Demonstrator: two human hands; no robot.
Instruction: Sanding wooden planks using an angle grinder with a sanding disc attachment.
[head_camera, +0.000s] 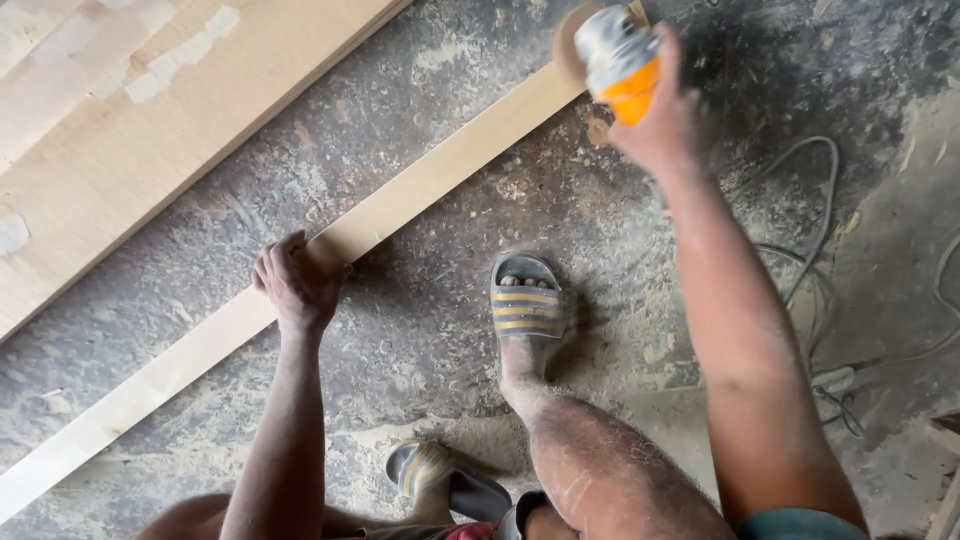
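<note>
Two hands are on the job, and both sit on one long plank (400, 205). I see the plank lying on the floor (440, 330). It runs on a slant, from the low left corner up to the top right. So its long way goes away from me and to the right.

Far left, a wide board (120, 150) lies flat, well apart from the plank, with pale patches on it.

Next comes my left hand (295, 285). Its fingers are curled around the near edge of the plank, about halfway along, and they pinch it to hold it down. This hand is the nearer one to me.

Then comes a foot in a striped sandal (525, 305), planted on the floor just below the plank. Another sandal (425, 470) is lower down, close to my body.

To the right, my right hand (665, 120) is wrapped tight around an orange and grey sander (610, 55). The round pad of the sander meets the plank near its far end. This hand is stretched out far, well apart from the left one.

Far right, a grey cord (815, 215) loops on the floor. It lies beside my right arm, not on the plank. Sawdust covers the floor all around. Nothing lies on the plank between my two hands.
</note>
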